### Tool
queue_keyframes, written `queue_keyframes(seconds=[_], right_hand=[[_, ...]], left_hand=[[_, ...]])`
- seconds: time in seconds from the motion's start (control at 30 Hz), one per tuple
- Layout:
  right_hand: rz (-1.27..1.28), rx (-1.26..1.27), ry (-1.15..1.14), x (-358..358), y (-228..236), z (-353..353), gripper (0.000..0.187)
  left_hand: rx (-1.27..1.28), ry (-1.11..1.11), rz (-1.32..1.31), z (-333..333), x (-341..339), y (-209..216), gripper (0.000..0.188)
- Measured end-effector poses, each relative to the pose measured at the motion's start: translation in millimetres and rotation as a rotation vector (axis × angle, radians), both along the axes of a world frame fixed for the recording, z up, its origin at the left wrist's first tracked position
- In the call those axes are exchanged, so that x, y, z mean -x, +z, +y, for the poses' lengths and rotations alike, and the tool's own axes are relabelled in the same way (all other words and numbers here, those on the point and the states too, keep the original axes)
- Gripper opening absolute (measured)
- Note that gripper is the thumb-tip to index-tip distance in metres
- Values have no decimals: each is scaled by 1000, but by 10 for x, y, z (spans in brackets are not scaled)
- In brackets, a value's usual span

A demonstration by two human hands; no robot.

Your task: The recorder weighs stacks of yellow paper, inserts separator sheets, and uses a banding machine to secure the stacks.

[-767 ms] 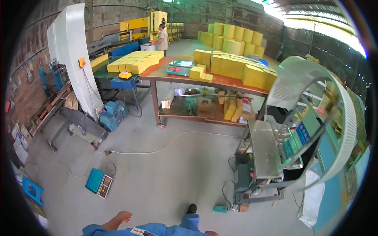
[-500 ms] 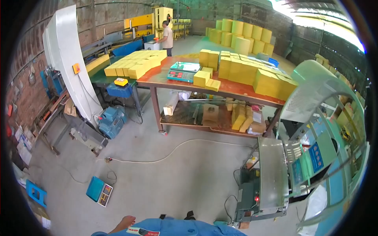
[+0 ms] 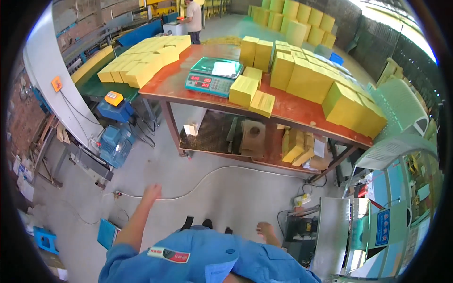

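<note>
My left hand [image 3: 152,193] hangs forward over the grey floor, above a pale cable. Its fingers are blurred, and nothing shows in it. My right hand [image 3: 265,229] is low at my right side with its fingers loosely apart and nothing held, nearest to a grey metal machine [image 3: 332,228]. Both hands are apart from the red-topped table [image 3: 184,66] ahead. On this table stands a teal digital scale [image 3: 214,75] with a white sheet on its pan. Right of it are small yellow blocks [image 3: 243,90] and taller yellow stacks [image 3: 306,78].
More yellow stacks [image 3: 141,59] lie on a green table at left, near a blue motor [image 3: 115,145] and a white machine column [image 3: 49,70]. A second scale [image 3: 107,233] sits on the floor. Metal chairs [image 3: 401,106] stand at right. A person [image 3: 193,21] stands far back.
The table and scale appear closer and lower. My left hand has risen forward from the lower edge, and my right hand has come into view.
</note>
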State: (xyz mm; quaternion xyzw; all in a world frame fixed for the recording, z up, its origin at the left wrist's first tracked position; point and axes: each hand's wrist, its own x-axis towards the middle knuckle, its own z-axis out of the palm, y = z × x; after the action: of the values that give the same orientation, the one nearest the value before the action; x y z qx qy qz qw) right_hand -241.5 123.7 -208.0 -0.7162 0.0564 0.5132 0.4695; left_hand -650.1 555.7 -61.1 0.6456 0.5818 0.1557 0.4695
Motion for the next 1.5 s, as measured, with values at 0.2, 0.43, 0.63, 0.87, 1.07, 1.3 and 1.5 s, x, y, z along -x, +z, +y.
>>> queue_keyframes(seconds=[0.2,0.43,0.63,0.87,1.07,1.3,1.5], right_hand=[[-197,-309,29,-329,1586,1477,29],[-304,-534,183,-1758,2295,2459,27],[-379,-624,281,-2751,2914,3102,26],[-311,-658,310,-3228,3212,3537,27],[-256,-633,365,-3248,3479,3922,26],[-417,-816,497,-3293,4019,5062,27],[-441,-802,504,-3254,3989,6443,33]], left_hand=[[-680,-300,-109,1511,-2924,1965,32],[-990,-286,131,2627,-5239,2565,44],[-642,-197,529,3192,-6073,2500,94],[-516,-113,642,3380,-6249,2359,91],[-637,-169,563,3429,-6073,2354,65],[-771,-267,440,3624,-5918,2434,47],[-712,-349,358,3718,-5713,2564,52]])
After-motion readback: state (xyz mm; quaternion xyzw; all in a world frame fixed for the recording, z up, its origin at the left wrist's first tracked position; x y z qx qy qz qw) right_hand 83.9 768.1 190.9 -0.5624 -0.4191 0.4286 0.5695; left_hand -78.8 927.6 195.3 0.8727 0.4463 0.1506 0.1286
